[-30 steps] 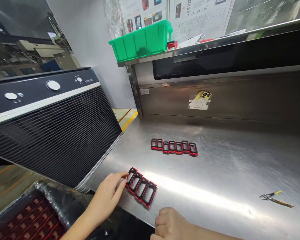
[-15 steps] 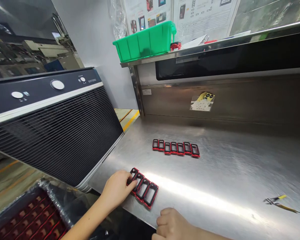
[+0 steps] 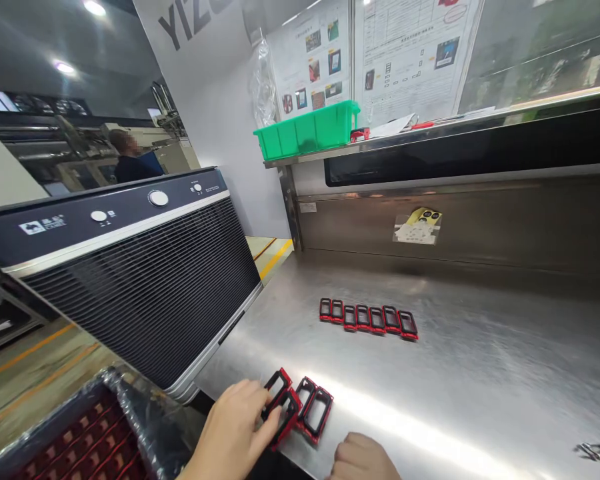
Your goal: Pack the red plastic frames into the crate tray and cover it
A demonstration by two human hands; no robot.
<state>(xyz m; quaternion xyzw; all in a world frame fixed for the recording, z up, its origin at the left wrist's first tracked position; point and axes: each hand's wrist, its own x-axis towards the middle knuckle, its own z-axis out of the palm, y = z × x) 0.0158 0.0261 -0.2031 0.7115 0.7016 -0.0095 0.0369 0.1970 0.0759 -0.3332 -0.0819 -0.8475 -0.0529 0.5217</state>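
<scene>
My left hand [image 3: 237, 423] is closed on a small rectangular frame [image 3: 294, 408], black on a red base, lifted at a tilt near the table's front edge. A second such frame [image 3: 280, 379] lies against its fingers; whether it is gripped too I cannot tell. Just right of them, two more frames [image 3: 321, 412] lie side by side on the metal table. My right hand [image 3: 363, 459] is curled into a fist at the front edge, with nothing visible in it. Farther back, several similar frames [image 3: 363, 317] form a row.
A pair of cutting pliers [image 3: 597, 453] lies at the far right. On the shelf above stands a green bin [image 3: 307, 133]. At lower left is a plastic-lined crate [image 3: 130, 417] of red parts, below a black-grilled machine [image 3: 150, 287]. A person [image 3: 130, 158] is in the background.
Two frames under my left hand have separated from the pair beside them, one now raised and tilted. My right hand stays in a fist. The view has shifted up and left.
</scene>
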